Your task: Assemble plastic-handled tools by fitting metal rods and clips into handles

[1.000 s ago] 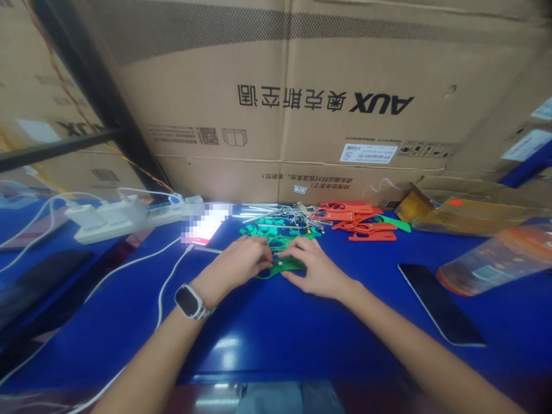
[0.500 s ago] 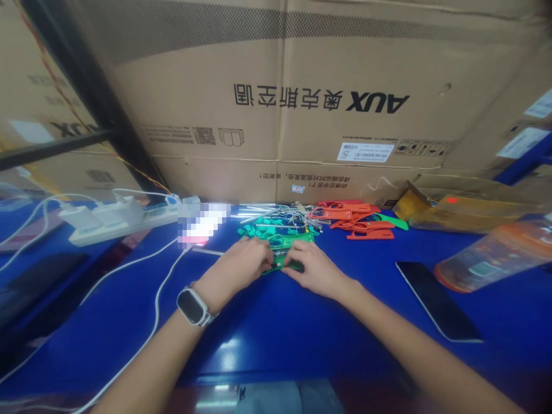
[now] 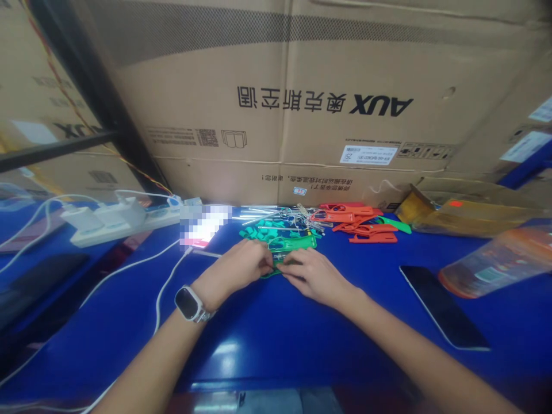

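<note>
Lower green shell (image 3: 273, 273), centre of frame; left hand (image 3: 246, 261) and right hand (image 3: 314, 271) at it, fingers curled; cannot tell what either grip pinches.

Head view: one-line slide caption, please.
Both hands at green plastic casings on a blue tabletop, orange-red casings beyond at right.

Left hand (image 3: 246, 261): curled at green casings (image 3: 294, 244); watch (image 3: 188, 303) on wrist.
Right hand (image 3: 314, 273): fingers bent at same casings.
Orange casings (image 3: 351, 215): piled beyond right hand.

Single head-worn camera, close above near side of blue table (image 3: 302, 333), facing forward and down toward cardboard (image 3: 310, 66).
</note>
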Action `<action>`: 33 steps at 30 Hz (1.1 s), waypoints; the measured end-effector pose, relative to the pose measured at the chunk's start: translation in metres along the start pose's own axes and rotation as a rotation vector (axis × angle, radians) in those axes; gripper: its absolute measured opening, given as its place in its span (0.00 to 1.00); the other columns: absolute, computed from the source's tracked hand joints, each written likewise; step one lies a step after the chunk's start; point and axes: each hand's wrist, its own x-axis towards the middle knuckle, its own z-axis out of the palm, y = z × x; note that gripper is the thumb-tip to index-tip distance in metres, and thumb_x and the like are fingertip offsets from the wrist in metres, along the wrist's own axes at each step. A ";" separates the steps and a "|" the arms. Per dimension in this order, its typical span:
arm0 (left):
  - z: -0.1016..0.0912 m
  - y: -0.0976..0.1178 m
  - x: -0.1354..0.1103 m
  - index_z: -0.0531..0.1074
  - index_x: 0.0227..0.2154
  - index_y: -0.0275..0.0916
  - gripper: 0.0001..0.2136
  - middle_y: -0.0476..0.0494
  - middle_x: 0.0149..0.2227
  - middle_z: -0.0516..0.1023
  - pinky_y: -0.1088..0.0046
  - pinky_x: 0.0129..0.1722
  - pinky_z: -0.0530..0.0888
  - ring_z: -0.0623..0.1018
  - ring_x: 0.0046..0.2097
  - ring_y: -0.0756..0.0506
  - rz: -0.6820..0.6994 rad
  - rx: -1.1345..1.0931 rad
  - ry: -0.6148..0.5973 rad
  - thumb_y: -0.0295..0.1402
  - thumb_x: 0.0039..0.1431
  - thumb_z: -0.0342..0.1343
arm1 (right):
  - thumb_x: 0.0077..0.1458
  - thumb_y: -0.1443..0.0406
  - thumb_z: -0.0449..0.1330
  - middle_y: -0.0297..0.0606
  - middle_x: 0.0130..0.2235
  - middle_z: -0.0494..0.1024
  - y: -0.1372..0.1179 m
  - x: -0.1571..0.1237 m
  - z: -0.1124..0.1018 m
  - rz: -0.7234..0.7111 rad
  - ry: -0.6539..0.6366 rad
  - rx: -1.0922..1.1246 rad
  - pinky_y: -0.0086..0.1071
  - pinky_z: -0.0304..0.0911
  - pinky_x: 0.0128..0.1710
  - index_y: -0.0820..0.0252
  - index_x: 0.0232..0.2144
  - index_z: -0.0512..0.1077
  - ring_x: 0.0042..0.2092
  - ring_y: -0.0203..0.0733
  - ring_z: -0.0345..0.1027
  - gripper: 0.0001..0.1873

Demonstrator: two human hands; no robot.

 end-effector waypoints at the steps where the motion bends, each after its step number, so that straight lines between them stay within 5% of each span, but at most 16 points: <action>1: 0.000 -0.001 0.000 0.80 0.32 0.41 0.04 0.45 0.35 0.81 0.70 0.36 0.67 0.78 0.38 0.43 -0.005 -0.007 -0.004 0.27 0.57 0.60 | 0.64 0.65 0.58 0.38 0.41 0.79 0.000 0.000 0.001 -0.004 0.008 -0.007 0.35 0.58 0.38 0.56 0.41 0.79 0.41 0.41 0.71 0.09; 10: 0.002 0.000 -0.002 0.80 0.34 0.41 0.06 0.44 0.36 0.80 0.71 0.36 0.68 0.78 0.38 0.44 -0.014 -0.036 0.009 0.29 0.56 0.58 | 0.66 0.64 0.56 0.39 0.38 0.79 0.000 0.000 0.007 -0.049 0.074 -0.042 0.34 0.60 0.34 0.56 0.39 0.80 0.37 0.40 0.69 0.12; 21: 0.006 -0.020 -0.002 0.79 0.35 0.42 0.07 0.46 0.38 0.81 0.73 0.35 0.69 0.78 0.36 0.46 -0.053 -0.177 -0.029 0.33 0.54 0.59 | 0.63 0.66 0.56 0.41 0.37 0.75 -0.010 0.005 -0.007 0.034 -0.076 -0.090 0.34 0.61 0.34 0.59 0.35 0.81 0.36 0.40 0.68 0.12; 33: -0.009 -0.037 -0.001 0.77 0.34 0.37 0.08 0.43 0.34 0.78 0.70 0.35 0.69 0.75 0.34 0.46 -0.089 -0.139 0.305 0.31 0.61 0.53 | 0.64 0.66 0.55 0.41 0.38 0.77 -0.006 0.002 -0.014 0.101 0.002 -0.010 0.38 0.60 0.40 0.59 0.45 0.78 0.39 0.42 0.70 0.12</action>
